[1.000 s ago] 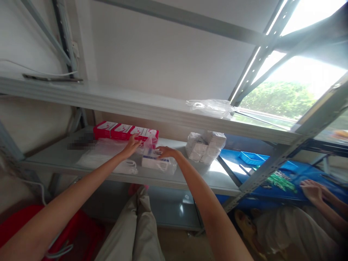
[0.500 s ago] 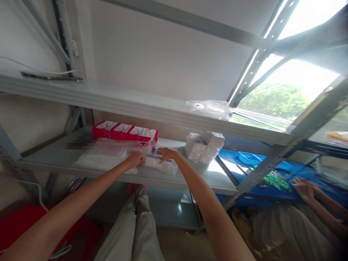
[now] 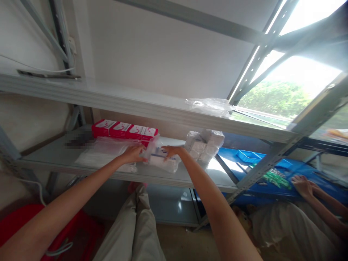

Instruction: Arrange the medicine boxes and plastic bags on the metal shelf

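So the big thing here is the grey metal rack, and its middle shelf (image 3: 56, 154) is where the action is; off to the right there's a blue desk (image 3: 272, 195) with another person's hands (image 3: 303, 185) at it. On the shelf, far left, a row of red boxes (image 3: 123, 131), with a flat pile of clear bags (image 3: 100, 152) just nearer. Wrapped white boxes (image 3: 205, 146) sit right of centre. The main item, a white box in clear plastic (image 3: 163, 163), lies on the shelf between that pile and the wrapped lot, near the front edge. Right hand (image 3: 172, 150) is on top of it, fingers and thumb apart. Left hand (image 3: 138, 153) is curled at the box's left end by the loose plastic; can't tell if those fingers are pinching any film. Looks to me like the step is sorting out the plastic around the box. I'd say the next move calls for a steady right hand and a light touch on the loose end, since thin film bunches easily.
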Demonstrator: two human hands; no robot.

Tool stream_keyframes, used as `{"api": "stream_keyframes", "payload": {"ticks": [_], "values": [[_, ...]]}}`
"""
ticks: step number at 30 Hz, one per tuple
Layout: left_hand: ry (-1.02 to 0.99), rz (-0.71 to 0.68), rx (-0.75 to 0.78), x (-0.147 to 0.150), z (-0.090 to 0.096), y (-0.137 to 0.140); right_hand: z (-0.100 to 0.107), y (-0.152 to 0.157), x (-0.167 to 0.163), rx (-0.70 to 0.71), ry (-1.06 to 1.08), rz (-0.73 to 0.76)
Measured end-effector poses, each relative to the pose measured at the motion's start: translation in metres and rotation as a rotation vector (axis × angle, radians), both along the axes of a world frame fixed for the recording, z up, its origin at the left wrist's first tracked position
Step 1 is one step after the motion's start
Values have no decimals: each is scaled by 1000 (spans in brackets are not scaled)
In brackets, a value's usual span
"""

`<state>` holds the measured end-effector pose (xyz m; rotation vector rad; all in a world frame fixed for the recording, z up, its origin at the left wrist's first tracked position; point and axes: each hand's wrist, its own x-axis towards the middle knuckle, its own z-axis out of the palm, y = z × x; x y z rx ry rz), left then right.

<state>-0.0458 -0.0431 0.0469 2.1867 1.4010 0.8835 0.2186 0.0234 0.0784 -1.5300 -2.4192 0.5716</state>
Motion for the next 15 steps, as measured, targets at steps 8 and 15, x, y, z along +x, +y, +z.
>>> {"api": "stream_keyframes", "payload": {"ticks": [8, 15], "values": [[-330, 0, 138, 24, 33, 26, 29, -16, 48, 83, -342, -33], [-364, -89, -61, 54, 53, 44, 39, -32, 58, 316, -479, -42]]}}
